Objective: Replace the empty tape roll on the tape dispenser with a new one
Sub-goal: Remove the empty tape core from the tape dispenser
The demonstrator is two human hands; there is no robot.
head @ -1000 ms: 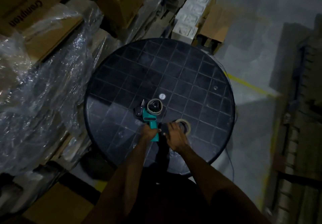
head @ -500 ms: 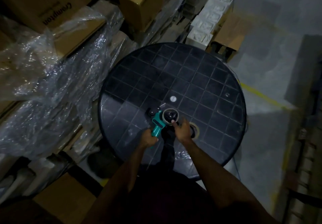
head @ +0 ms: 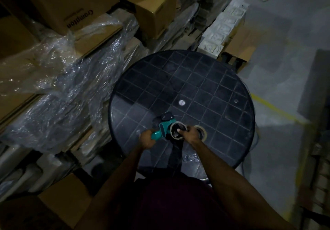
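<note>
A teal tape dispenser [head: 163,128] is lifted just above the near part of the round black table [head: 205,86]. My left hand [head: 147,139] grips its handle. A thin cardboard roll [head: 174,131] sits on the dispenser's hub, and my right hand [head: 192,134] pinches its rim with fingertips inside the ring. A second tape roll [head: 202,130] lies flat on the table just right of my right hand, partly hidden by it.
Stacked cardboard boxes [head: 75,8] and crumpled clear plastic wrap [head: 59,86] crowd the table's left side. White moulded packing pieces [head: 223,29] stand behind it. Grey floor with a yellow line [head: 278,109] lies to the right. A small scrap of clear film [head: 190,158] sits by the near rim.
My right hand moved from the roll lying on the table to the roll on the dispenser and took hold of it. My left hand raised and turned the dispenser.
</note>
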